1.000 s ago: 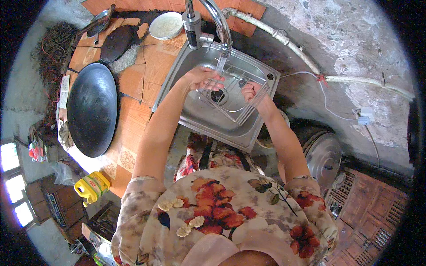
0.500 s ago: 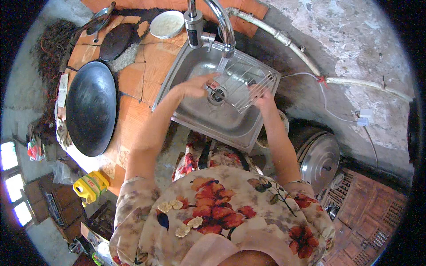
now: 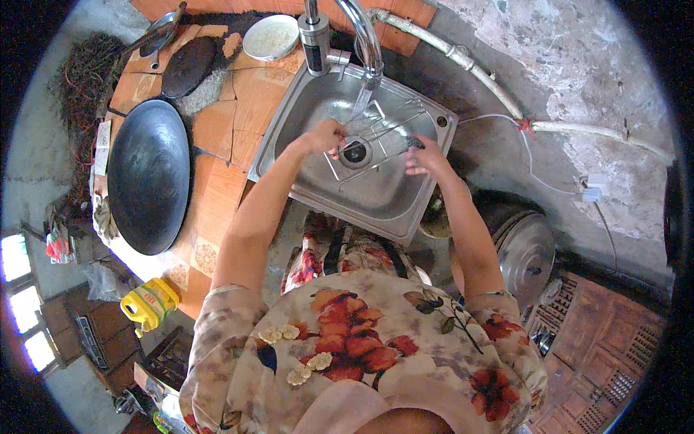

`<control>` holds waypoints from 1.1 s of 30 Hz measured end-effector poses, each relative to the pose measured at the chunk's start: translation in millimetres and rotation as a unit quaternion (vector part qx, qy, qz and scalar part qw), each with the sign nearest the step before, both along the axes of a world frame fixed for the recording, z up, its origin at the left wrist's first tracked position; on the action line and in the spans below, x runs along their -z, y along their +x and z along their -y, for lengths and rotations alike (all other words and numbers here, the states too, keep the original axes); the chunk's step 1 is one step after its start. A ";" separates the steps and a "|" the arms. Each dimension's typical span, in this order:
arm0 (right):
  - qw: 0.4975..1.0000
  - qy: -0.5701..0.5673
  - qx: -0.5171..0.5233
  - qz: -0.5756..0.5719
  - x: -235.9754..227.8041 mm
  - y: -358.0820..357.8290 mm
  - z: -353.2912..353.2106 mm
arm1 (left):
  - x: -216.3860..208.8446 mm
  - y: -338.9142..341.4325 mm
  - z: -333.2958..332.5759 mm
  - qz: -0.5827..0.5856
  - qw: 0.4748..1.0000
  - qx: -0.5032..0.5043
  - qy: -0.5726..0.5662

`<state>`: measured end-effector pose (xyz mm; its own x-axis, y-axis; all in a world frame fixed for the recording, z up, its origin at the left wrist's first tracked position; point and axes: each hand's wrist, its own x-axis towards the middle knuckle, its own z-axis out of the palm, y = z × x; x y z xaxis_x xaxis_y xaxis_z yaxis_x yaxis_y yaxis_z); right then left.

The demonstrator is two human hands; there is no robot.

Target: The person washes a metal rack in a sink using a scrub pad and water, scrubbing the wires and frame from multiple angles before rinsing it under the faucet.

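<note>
My left hand (image 3: 324, 137) pinches a wire rack (image 3: 392, 130) by its left side, over the steel sink (image 3: 298, 186). The rack's thin metal rods slant up to the right, under the faucet (image 3: 373, 72). Running water (image 3: 361, 103) falls onto or beside it. To the right, my right hand (image 3: 429, 158) is apart from the rack, a small dark wad (image 3: 415, 142) between its thumb and forefinger. The wad's kind is too small to make out. Below the rack shows the round drain (image 3: 355, 153).
On the tiled counter to the left stand a large black wok (image 3: 149, 177) and a white bowl (image 3: 271, 37). A yellow jug (image 3: 149, 304) is near its front edge. A big metal lid (image 3: 526, 264) lies right of the sink, below a wall pipe (image 3: 499, 94).
The rack has turned and shifted left in the sink. My right hand has come off it and moved slightly down; my left hand has drawn back a little and grips its side.
</note>
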<state>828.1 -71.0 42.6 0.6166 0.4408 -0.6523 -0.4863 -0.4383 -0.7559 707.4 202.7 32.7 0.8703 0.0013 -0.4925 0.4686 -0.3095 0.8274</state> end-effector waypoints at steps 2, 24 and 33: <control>0.993 0.026 -0.046 0.108 2.4 17.7 6.0 | -7.3 4.8 -6.6 -0.027 0.998 0.031 -0.053; 0.984 0.061 0.100 0.136 -10.8 -12.6 -23.1 | -21.1 30.4 -0.8 0.042 0.887 -0.102 -0.449; 0.947 -0.011 -0.003 0.322 -20.7 -9.6 -42.6 | -1.7 28.3 -0.1 -0.017 0.959 -0.164 -0.232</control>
<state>818.4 -28.4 63.2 0.8875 0.4354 -0.1509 0.0746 -0.4590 -0.8853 735.7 202.8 34.4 0.8439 0.0467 -0.5345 0.5071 0.2564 0.8229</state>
